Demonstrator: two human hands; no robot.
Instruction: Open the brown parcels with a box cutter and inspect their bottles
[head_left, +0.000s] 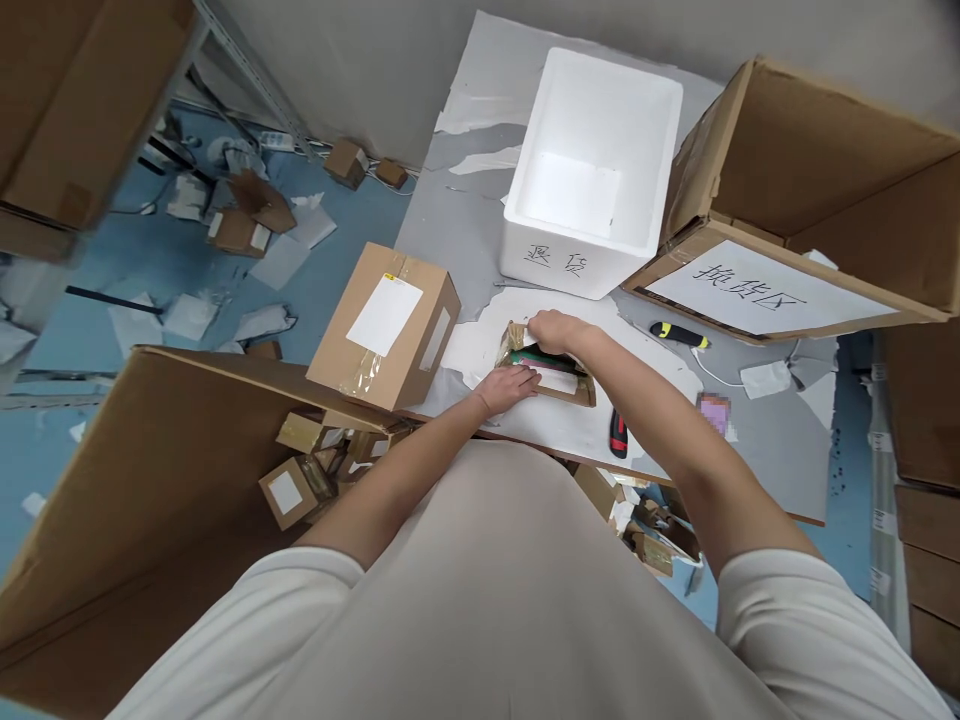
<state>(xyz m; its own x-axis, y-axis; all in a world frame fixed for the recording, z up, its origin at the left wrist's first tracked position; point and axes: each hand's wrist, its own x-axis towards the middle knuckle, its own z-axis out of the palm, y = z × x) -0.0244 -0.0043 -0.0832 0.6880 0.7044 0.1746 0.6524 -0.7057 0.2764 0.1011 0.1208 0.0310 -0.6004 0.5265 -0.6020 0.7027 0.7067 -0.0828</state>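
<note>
Near the close edge of the grey table (796, 450), just in front of the person's body, lies the small carton (576, 394), its top parted to show something green (535, 356) inside; the left hand (511, 390) rests almost flat on its near left side, fingers extended and gripping nothing, which probably steadies the carton against the other hand's force; the right hand (556, 332) is curled nearly into a fist at the far edge, closed on the carton there, though whether the fingers pinch a flap or tape is hidden; 2 handled tools lie apart from the hands, the red-and-black tool (618, 436) nearer the body and the yellow-and-black tool (678, 333) farther back, both likely set there for easy reach; beyond, the white foam box (525, 240) and the big labelled box (840, 110) stand open, presumably to receive things; the taped carton (409, 275) sits left, leaving working room between.
</note>
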